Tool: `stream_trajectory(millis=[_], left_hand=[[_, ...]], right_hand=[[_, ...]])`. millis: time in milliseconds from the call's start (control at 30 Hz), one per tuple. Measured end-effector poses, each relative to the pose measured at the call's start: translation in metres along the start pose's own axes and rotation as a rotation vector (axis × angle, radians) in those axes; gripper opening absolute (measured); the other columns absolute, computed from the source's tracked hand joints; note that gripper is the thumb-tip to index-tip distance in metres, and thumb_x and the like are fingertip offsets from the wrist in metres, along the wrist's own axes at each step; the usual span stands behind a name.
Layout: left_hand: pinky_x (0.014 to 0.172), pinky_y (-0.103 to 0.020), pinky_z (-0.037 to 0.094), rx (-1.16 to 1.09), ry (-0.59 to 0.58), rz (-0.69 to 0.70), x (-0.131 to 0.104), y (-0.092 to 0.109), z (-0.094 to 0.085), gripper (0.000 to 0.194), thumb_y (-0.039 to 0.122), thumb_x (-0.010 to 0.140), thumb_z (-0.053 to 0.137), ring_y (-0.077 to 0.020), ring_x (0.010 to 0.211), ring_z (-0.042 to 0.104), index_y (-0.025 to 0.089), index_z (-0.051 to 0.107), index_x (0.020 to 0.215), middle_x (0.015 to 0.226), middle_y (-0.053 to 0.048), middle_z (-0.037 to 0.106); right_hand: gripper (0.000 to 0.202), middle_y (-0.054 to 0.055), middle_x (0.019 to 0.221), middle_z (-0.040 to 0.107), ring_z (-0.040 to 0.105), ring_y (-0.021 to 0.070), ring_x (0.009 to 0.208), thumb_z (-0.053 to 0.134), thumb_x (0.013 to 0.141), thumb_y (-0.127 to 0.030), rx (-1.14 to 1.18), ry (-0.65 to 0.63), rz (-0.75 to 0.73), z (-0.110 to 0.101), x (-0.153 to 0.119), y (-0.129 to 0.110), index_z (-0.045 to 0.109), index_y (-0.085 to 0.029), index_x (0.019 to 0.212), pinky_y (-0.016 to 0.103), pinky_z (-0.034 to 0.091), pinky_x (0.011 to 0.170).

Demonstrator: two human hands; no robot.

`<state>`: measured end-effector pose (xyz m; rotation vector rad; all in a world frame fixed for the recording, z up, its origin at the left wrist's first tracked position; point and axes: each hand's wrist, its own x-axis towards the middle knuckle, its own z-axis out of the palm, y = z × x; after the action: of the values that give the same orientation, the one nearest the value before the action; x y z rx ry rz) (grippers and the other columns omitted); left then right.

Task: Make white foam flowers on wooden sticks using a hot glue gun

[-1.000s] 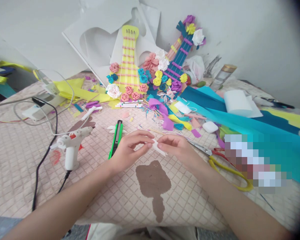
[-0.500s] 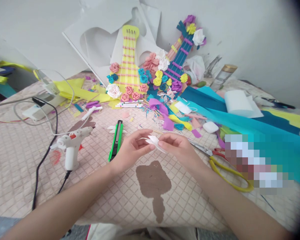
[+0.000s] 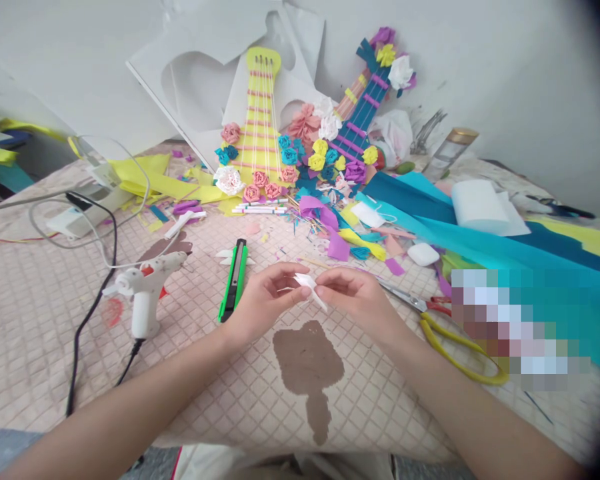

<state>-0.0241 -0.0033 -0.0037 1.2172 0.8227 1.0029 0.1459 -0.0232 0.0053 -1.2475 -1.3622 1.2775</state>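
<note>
A small folded piece of white paper (image 3: 307,283) is held between my two hands above the middle of the table. My left hand (image 3: 273,293) pinches its left side between thumb and fingers. On the other side, the thumb and fingertips of my right hand (image 3: 353,293) close on its right edge. A green utility knife (image 3: 234,280) lies just left of my left hand. Right of my right hand rest scissors with yellow handles (image 3: 460,357), their blades partly hidden behind that hand.
A white glue gun (image 3: 145,293) with a black cord stands at left. Two paper-flowered guitar shapes, one yellow (image 3: 263,127) and one blue (image 3: 363,123), lean at the back. Teal crepe paper (image 3: 530,257), a white roll (image 3: 477,207) and coloured scraps lie at right.
The white paper has turned slightly and looks narrower between my fingers. My hands stay almost in place, and the whole view has shifted a little.
</note>
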Motion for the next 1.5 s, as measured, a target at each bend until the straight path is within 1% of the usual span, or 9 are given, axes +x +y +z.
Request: stream_trajectory(millis=[267,533,833,900,1000,1100,1200,1300,1500], left_hand=[[0.062,-0.019,0.05,0.028,0.001,0.008,-0.0007,0.001,0.0007,0.021,0.018,0.068,0.071,-0.0077,0.064,0.057,0.017,0.063,0.088,0.068,0.002,0.06],[0.062,-0.02,0.048,0.041,-0.013,0.0,0.0,-0.0009,0.001,0.021,0.022,0.068,0.071,-0.0083,0.065,0.057,0.017,0.063,0.087,0.07,0.002,0.06],[0.061,-0.02,0.046,0.057,-0.022,-0.032,-0.0017,0.0023,0.0022,0.014,0.021,0.07,0.069,-0.0082,0.065,0.056,0.015,0.061,0.079,0.069,0.002,0.059],[0.061,-0.02,0.046,0.057,-0.008,-0.036,-0.0015,0.0029,0.002,0.013,0.021,0.07,0.069,-0.008,0.064,0.056,0.015,0.06,0.078,0.068,0.002,0.059],[0.063,-0.021,0.047,0.026,0.017,-0.042,-0.0002,0.0021,0.0008,0.014,0.022,0.071,0.068,-0.0081,0.064,0.057,0.014,0.058,0.078,0.069,0.002,0.06],[0.067,-0.023,0.048,-0.025,0.037,-0.047,0.0013,-0.0002,-0.0009,0.015,0.022,0.072,0.068,-0.0091,0.067,0.059,0.014,0.055,0.076,0.071,0.001,0.061],[0.067,-0.023,0.049,-0.06,0.078,-0.037,0.0026,-0.0026,-0.002,0.016,0.022,0.071,0.068,-0.0093,0.068,0.06,0.015,0.055,0.078,0.074,0.002,0.061],[0.067,-0.023,0.05,-0.046,0.097,-0.014,0.0036,-0.0038,-0.0026,0.016,0.021,0.07,0.069,-0.0088,0.068,0.061,0.017,0.06,0.083,0.08,0.001,0.061],[0.069,-0.023,0.05,-0.002,0.067,-0.017,0.0029,-0.0039,-0.0037,0.012,0.024,0.072,0.068,-0.0095,0.066,0.062,0.016,0.064,0.081,0.075,0.0,0.064]], right_hand=[[0.015,0.002,0.071,0.065,0.058,0.0129,0.064,0.064,0.07,-0.032,-0.051,0.005,-0.007,-0.0003,-0.0007,-0.0007,0.064,-0.017,0.071,0.026,0.046,0.061],[0.008,0.002,0.072,0.065,0.059,0.0142,0.069,0.064,0.069,-0.026,-0.071,-0.018,-0.002,0.0003,-0.0005,-0.0011,0.065,-0.018,0.07,0.028,0.046,0.065],[0.008,0.002,0.072,0.066,0.06,0.0143,0.069,0.063,0.07,-0.025,-0.125,-0.028,-0.018,0.0009,-0.0003,-0.0014,0.064,-0.017,0.069,0.029,0.047,0.068],[0.011,0.003,0.076,0.066,0.061,0.0149,0.071,0.063,0.071,-0.028,-0.106,-0.017,-0.012,0.0019,-0.0008,-0.0011,0.064,-0.017,0.074,0.029,0.048,0.067],[0.026,0.005,0.084,0.067,0.062,0.0169,0.077,0.066,0.07,-0.033,-0.102,-0.019,-0.003,0.0039,-0.0023,0.0002,0.062,-0.018,0.091,0.03,0.048,0.068],[0.035,0.004,0.085,0.068,0.063,0.0172,0.077,0.069,0.068,-0.029,-0.133,-0.055,-0.023,0.0053,-0.0036,0.0024,0.059,-0.019,0.1,0.031,0.048,0.068],[0.025,0.004,0.084,0.068,0.064,0.0161,0.073,0.064,0.073,-0.026,-0.131,-0.039,-0.064,0.005,-0.0037,0.005,0.061,-0.019,0.097,0.029,0.049,0.065],[0.015,0.004,0.09,0.068,0.064,0.0164,0.079,0.061,0.076,-0.025,-0.145,0.007,-0.121,0.0035,-0.0028,0.0066,0.065,-0.019,0.09,0.03,0.05,0.07],[0.02,0.005,0.097,0.068,0.063,0.0175,0.086,0.063,0.075,-0.027,-0.137,0.063,-0.146,0.0031,-0.0024,0.0047,0.065,-0.02,0.094,0.033,0.05,0.077]])
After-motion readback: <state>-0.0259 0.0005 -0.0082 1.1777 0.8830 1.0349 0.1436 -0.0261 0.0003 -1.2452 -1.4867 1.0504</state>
